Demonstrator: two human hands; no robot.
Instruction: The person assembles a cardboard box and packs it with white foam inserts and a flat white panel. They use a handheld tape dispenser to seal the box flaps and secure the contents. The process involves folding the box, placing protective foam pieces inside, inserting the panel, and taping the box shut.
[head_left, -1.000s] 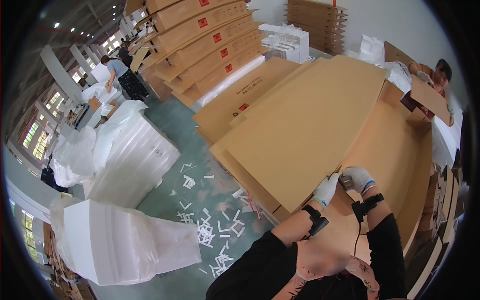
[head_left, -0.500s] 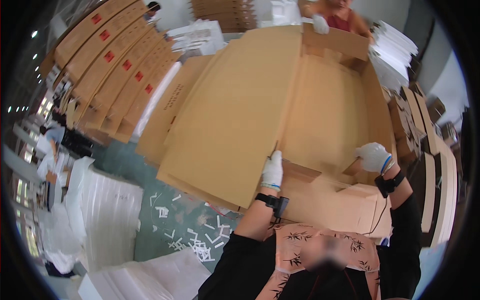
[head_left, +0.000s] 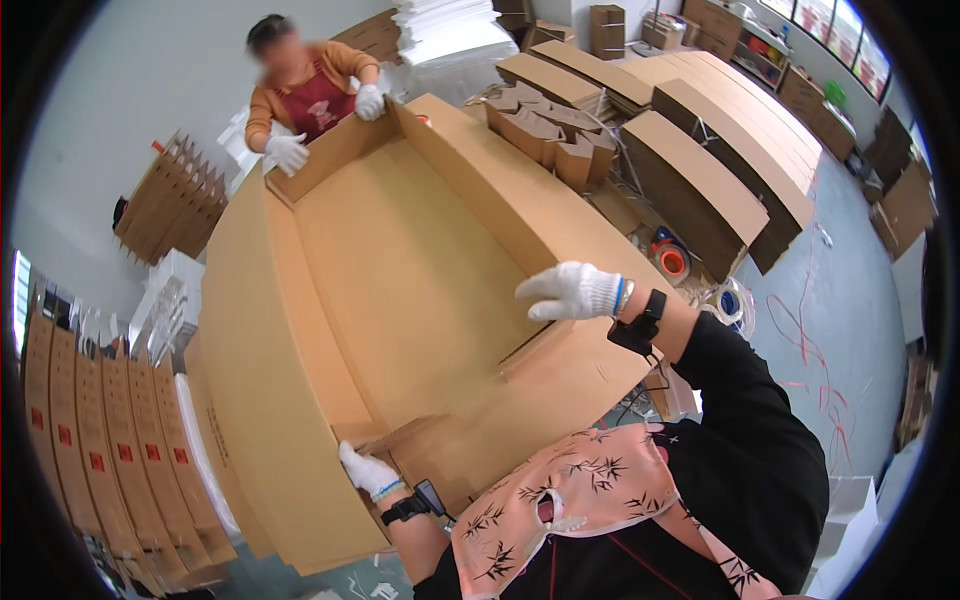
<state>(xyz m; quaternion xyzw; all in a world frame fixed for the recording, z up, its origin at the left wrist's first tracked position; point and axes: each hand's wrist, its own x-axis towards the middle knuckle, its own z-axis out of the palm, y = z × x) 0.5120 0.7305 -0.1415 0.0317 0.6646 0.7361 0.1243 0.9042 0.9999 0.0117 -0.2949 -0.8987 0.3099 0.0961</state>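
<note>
A large open cardboard box (head_left: 400,260) lies in front of me, its side walls and far end wall standing up. My left hand (head_left: 370,471), in a white glove, grips the box's near left corner; its fingers are partly hidden. Over the near right corner is my right hand (head_left: 572,290), also gloved, with fingers stretched out and apart and nothing held. Near it a small cardboard flap (head_left: 535,350) stands tilted at the end of the right wall. The near end panel (head_left: 510,425) lies folded outward toward me.
Across the box a co-worker (head_left: 315,95) has gloved hands on the far end wall. Folded cardboard stacks (head_left: 690,180) and tape rolls (head_left: 672,262) are at the right. Upright cartons (head_left: 110,450) stand at the left; loose red strapping (head_left: 815,360) lies on the floor.
My view has turned to the right. My right hand has opened from the flap, its fingers now stretched out. The left hand stays at the near left corner. The co-worker now has both hands on the end wall.
</note>
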